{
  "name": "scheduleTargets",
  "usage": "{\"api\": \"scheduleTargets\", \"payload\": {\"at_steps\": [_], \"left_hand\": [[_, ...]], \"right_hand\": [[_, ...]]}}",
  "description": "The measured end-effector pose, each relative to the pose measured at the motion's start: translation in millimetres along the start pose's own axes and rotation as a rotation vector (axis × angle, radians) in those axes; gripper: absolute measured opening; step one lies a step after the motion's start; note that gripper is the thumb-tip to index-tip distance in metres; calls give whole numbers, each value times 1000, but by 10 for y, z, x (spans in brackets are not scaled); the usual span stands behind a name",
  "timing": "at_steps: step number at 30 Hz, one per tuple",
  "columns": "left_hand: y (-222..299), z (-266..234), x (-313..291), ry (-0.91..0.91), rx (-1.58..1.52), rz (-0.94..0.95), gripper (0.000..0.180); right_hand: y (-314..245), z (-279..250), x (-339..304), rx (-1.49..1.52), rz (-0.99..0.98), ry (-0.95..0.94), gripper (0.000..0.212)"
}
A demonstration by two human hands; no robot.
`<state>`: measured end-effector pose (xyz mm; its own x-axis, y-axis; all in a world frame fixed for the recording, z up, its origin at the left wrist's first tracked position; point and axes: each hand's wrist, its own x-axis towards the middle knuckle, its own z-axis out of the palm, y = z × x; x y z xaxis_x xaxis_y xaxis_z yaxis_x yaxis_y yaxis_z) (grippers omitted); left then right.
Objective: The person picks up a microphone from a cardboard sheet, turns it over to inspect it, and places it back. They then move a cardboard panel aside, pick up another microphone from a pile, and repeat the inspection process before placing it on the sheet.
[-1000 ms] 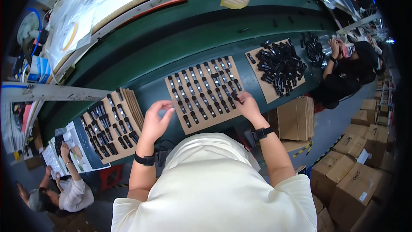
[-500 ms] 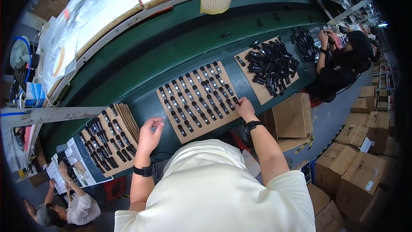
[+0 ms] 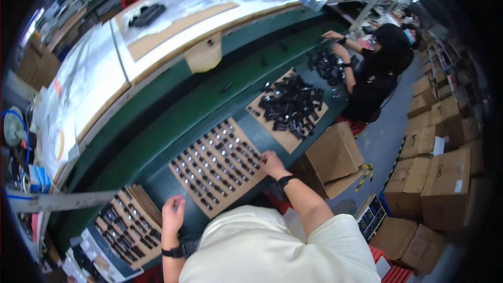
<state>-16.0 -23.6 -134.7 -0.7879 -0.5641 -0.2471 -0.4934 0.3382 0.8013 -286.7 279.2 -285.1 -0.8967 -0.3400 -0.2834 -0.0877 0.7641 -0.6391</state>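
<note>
Slim black pieces with shiny middles lie in rows on a sheet of cardboard (image 3: 250,185) in front of me. At the sheet's right edge my right hand (image 3: 272,165) pinches the small black piece (image 3: 260,158) at the end of a row; its fingertips partly cover it. My left hand (image 3: 173,214) hovers empty near the sheet's left side, fingers loosely bent and thumb apart. A heap of similar pieces (image 3: 293,106) lies on a second cardboard sheet (image 3: 290,144) to the right. On the left, more pieces rest on a stack of cardboard sheets (image 3: 145,203).
A co-worker in black (image 3: 385,71) reaches to another pile (image 3: 326,65) at the far right. Beyond the green bench (image 3: 157,170) runs a white table (image 3: 94,86). A metal bar (image 3: 63,200) crosses at left. An open carton (image 3: 334,157) and stacked boxes (image 3: 445,178) stand right.
My view has swung up and to the right, so the bench sits lower and further left. My right hand stays at the sheet's right edge; the left stays empty. The co-worker's arm now reaches out.
</note>
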Motion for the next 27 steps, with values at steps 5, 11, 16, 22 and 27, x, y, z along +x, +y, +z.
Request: {"api": "scheduleTargets", "payload": {"at_steps": [5,11,16,22,27], "left_hand": [[-72,62,86,-28,-59,53,18],[-20,66,41,-2,-100,59,18],[16,69,-42,33,-132,107,19],[-24,-77,-250,75,-152,74,19],[-162,-134,-373,135,-173,59,20]], "right_hand": [[38,-102,-107,81,-19,113,20],[-15,-293,-167,73,-176,122,14],[-416,-727,317,237,-402,267,27],[-2512,-1717,494,200,-635,97,66],[-3019,-1745,673,115,-620,97,72]]}}
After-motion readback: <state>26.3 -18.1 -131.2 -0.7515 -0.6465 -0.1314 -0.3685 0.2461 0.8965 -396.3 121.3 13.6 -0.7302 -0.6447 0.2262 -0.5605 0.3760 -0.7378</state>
